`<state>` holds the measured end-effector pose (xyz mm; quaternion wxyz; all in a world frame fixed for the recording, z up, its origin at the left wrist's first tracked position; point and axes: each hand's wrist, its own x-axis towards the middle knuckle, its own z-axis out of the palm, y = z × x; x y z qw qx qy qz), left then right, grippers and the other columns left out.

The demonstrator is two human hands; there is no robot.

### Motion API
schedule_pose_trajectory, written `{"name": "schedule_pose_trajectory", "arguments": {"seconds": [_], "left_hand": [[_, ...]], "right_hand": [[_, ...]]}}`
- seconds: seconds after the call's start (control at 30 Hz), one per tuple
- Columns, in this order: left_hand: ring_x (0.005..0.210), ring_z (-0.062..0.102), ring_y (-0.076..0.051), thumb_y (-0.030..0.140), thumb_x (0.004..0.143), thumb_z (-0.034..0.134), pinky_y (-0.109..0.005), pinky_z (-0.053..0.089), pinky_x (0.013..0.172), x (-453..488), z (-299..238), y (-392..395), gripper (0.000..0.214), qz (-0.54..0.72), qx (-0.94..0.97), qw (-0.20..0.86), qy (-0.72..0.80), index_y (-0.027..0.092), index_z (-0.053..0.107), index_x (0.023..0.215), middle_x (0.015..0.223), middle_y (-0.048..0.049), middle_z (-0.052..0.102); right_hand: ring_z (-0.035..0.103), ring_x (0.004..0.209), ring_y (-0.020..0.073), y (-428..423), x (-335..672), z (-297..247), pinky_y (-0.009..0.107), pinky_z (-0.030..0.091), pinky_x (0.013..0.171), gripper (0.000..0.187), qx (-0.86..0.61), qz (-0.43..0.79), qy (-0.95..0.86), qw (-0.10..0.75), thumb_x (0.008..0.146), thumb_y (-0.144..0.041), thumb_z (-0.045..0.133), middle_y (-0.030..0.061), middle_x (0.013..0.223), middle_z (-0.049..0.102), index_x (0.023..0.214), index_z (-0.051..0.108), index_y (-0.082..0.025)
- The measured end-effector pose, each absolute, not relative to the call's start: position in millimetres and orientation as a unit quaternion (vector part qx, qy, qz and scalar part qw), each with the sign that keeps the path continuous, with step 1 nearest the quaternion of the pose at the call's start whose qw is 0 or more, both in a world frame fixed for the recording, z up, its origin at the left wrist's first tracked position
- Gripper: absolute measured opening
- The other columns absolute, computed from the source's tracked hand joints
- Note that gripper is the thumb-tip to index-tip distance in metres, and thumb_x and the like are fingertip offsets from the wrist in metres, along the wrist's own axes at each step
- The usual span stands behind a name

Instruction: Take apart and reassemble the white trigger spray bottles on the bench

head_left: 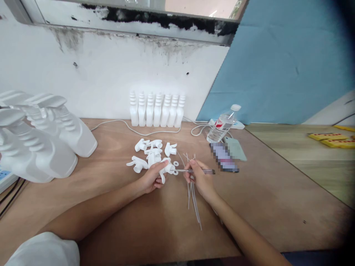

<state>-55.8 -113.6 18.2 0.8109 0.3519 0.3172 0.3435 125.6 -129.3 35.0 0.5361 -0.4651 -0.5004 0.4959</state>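
The left hand (151,179) was closed around a white trigger sprayer head (167,168), held just above the desk (277,199) near its middle. The head was glossy white plastic, and its open neck faced right, toward the other hand. The right hand (198,177) pinched a thin clear rod (208,171), probably a dip tube, though it was too small to be sure. The rod's long axis lay level, left to right, with its left tip at the sprayer head and its right end sticking out past the fingers. Both were just in front of a loose pile of sprayer heads (151,149), and 2 small white rings (176,163) lay beside them. A bundle of clear tubes (195,207) lay under the right hand, running toward the person. 7 white bottles (156,111) stood in a row against the wall.
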Motion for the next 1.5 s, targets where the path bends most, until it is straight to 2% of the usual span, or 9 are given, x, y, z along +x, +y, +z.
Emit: {"name": "schedule_pose_trajectory", "arguments": {"seconds": [0.13, 0.43, 0.5, 0.57, 0.63, 0.73, 0.97, 1.2, 1.5], "left_hand": [[0.039, 0.012, -0.005, 0.057, 0.082, 0.055, -0.013, 0.006, 0.032, -58, 13, -109, 0.042, 0.339, 0.313, 0.838, 0.289, 0.019, 0.041, 0.07, 0.045, 0.0094, 0.026], [0.036, 0.013, -0.004, 0.054, 0.083, 0.055, -0.013, 0.005, 0.029, -61, 10, -105, 0.043, 0.348, 0.259, 0.867, 0.246, 0.018, 0.041, 0.067, 0.046, 0.0086, 0.029], [0.035, 0.014, -0.003, 0.054, 0.083, 0.055, -0.013, 0.006, 0.029, -62, 9, -104, 0.042, 0.346, 0.245, 0.873, 0.241, 0.017, 0.042, 0.069, 0.047, 0.0086, 0.031], [0.035, 0.016, -0.003, 0.054, 0.084, 0.055, -0.013, 0.007, 0.028, -63, 8, -103, 0.041, 0.345, 0.235, 0.877, 0.238, 0.017, 0.044, 0.07, 0.047, 0.0087, 0.03], [0.034, 0.018, -0.003, 0.054, 0.084, 0.054, -0.013, 0.008, 0.028, -63, 6, -103, 0.04, 0.342, 0.23, 0.881, 0.235, 0.016, 0.046, 0.073, 0.048, 0.0086, 0.032], [0.035, 0.02, -0.002, 0.054, 0.084, 0.053, -0.012, 0.009, 0.029, -62, 4, -103, 0.039, 0.342, 0.23, 0.883, 0.225, 0.016, 0.049, 0.079, 0.053, 0.007, 0.041], [0.036, 0.019, -0.003, 0.057, 0.085, 0.051, -0.014, 0.009, 0.032, -59, 10, -106, 0.043, 0.342, 0.266, 0.871, 0.234, 0.015, 0.051, 0.077, 0.05, 0.007, 0.035], [0.039, 0.019, -0.004, 0.055, 0.085, 0.053, -0.015, 0.008, 0.034, -58, 12, -108, 0.042, 0.35, 0.265, 0.86, 0.259, 0.016, 0.047, 0.071, 0.047, 0.0071, 0.028], [0.041, 0.017, -0.004, 0.057, 0.087, 0.049, -0.016, 0.008, 0.036, -55, 16, -111, 0.045, 0.356, 0.294, 0.85, 0.253, 0.015, 0.047, 0.071, 0.05, 0.0068, 0.028]], "right_hand": [[0.048, 0.038, 0.0084, -129, 122, 33, 0.017, 0.029, 0.034, 0.039, -0.437, 0.542, -0.468, 0.544, 0.081, -0.053, 0.059, -0.0019, 0.048, 0.053, 0.067, 0.061, -0.017], [0.058, 0.059, 0.0146, -132, 121, 22, 0.026, 0.047, 0.054, 0.029, -0.376, 0.49, -0.597, 0.512, 0.091, -0.042, 0.051, 0.002, 0.066, 0.06, 0.085, 0.069, -0.02], [0.061, 0.069, 0.0157, -132, 123, 24, 0.029, 0.051, 0.064, 0.027, -0.369, 0.43, -0.667, 0.484, 0.094, -0.037, 0.047, 0.0039, 0.078, 0.063, 0.095, 0.069, -0.022], [0.063, 0.092, 0.0191, -132, 124, 27, 0.033, 0.052, 0.08, 0.026, -0.352, 0.331, -0.754, 0.445, 0.094, -0.033, 0.047, 0.0082, 0.102, 0.063, 0.11, 0.065, -0.024], [0.054, 0.117, 0.0237, -131, 125, 28, 0.039, 0.047, 0.095, 0.034, -0.32, 0.215, -0.836, 0.391, 0.091, -0.03, 0.052, 0.0111, 0.129, 0.052, 0.124, 0.058, -0.026], [0.043, 0.13, 0.0265, -129, 124, 26, 0.044, 0.041, 0.103, 0.044, -0.27, 0.077, -0.9, 0.333, 0.089, -0.022, 0.055, 0.0121, 0.146, 0.038, 0.132, 0.051, -0.027], [0.05, 0.125, 0.0234, -128, 127, 23, 0.042, 0.045, 0.1, 0.046, -0.248, 0.048, -0.889, 0.381, 0.092, -0.016, 0.048, 0.0133, 0.142, 0.046, 0.137, 0.045, -0.024], [0.058, 0.115, 0.024, -131, 133, 30, 0.044, 0.047, 0.096, 0.036, -0.263, 0.064, -0.849, 0.454, 0.092, -0.015, 0.045, 0.0128, 0.131, 0.058, 0.126, 0.057, -0.022], [0.06, 0.109, 0.024, -141, 132, 37, 0.044, 0.043, 0.099, 0.031, -0.288, 0.334, -0.756, 0.484, 0.098, -0.027, 0.037, 0.009, 0.11, 0.068, 0.106, 0.066, -0.022]]}}
